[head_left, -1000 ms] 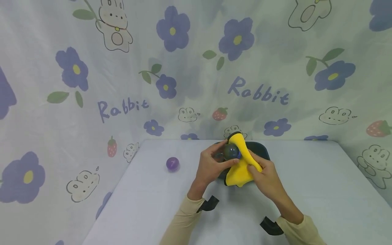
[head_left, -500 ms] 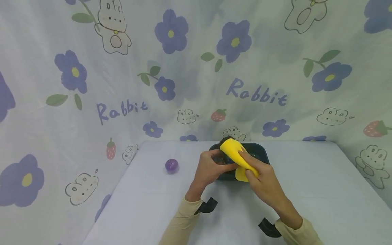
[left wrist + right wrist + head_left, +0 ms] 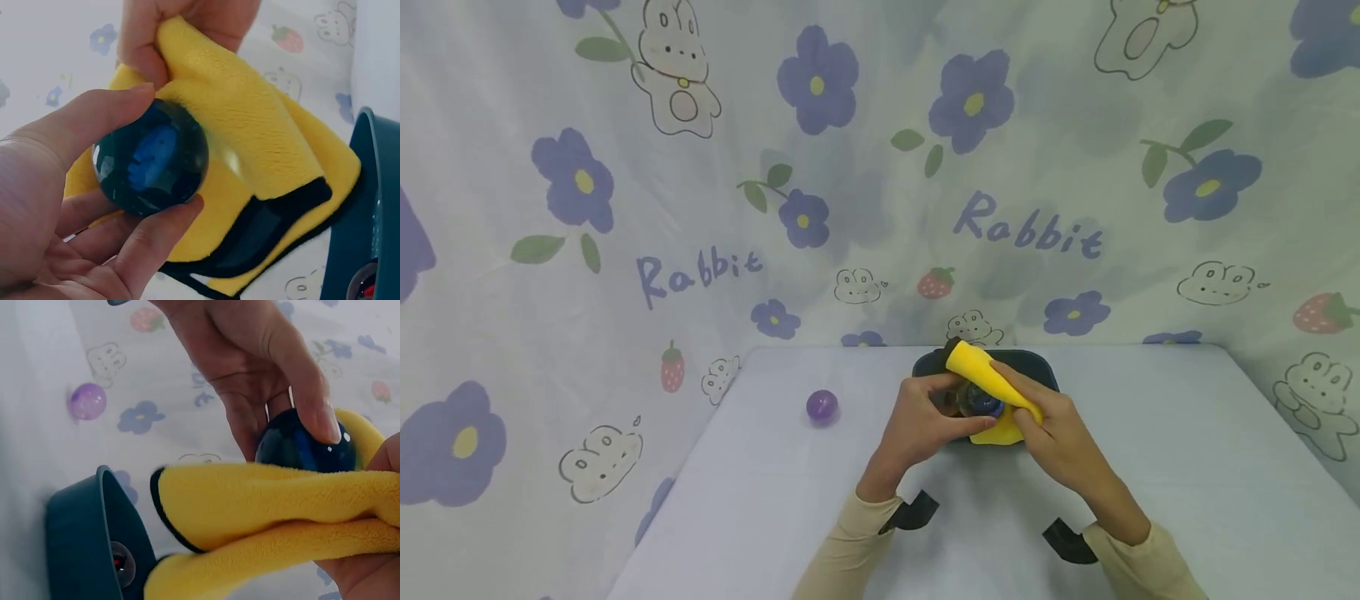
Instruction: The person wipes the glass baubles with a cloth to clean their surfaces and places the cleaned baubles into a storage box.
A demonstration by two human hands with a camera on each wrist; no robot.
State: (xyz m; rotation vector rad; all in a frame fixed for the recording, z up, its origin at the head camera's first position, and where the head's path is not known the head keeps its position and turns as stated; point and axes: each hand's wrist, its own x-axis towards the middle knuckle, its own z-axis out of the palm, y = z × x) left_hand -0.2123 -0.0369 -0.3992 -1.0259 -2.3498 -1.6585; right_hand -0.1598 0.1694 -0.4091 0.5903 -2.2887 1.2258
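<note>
My left hand (image 3: 925, 421) grips a dark blue glossy ball (image 3: 981, 402) (image 3: 151, 159) (image 3: 304, 445) between thumb and fingers, just above the near rim of a dark teal bowl (image 3: 1045, 375). My right hand (image 3: 1051, 429) holds a yellow cloth with a black edge (image 3: 981, 372) (image 3: 262, 156) (image 3: 269, 500), folded over and pressed against the ball's right side. In the left wrist view the right hand's fingers (image 3: 187, 31) pinch the cloth above the ball. Another small ball (image 3: 122, 564) lies inside the bowl (image 3: 81, 544).
A purple ball (image 3: 822, 406) (image 3: 87, 401) lies on the pale table (image 3: 1150, 467) left of my hands. A flower-and-rabbit printed sheet (image 3: 625, 208) hangs behind and beside the table. Black wrist straps (image 3: 913, 510) sit on both beige sleeves.
The right hand has dragged the yellow cloth across the ball, folding it tighter. Both hands shifted slightly toward me, and the ball shows again beneath the cloth.
</note>
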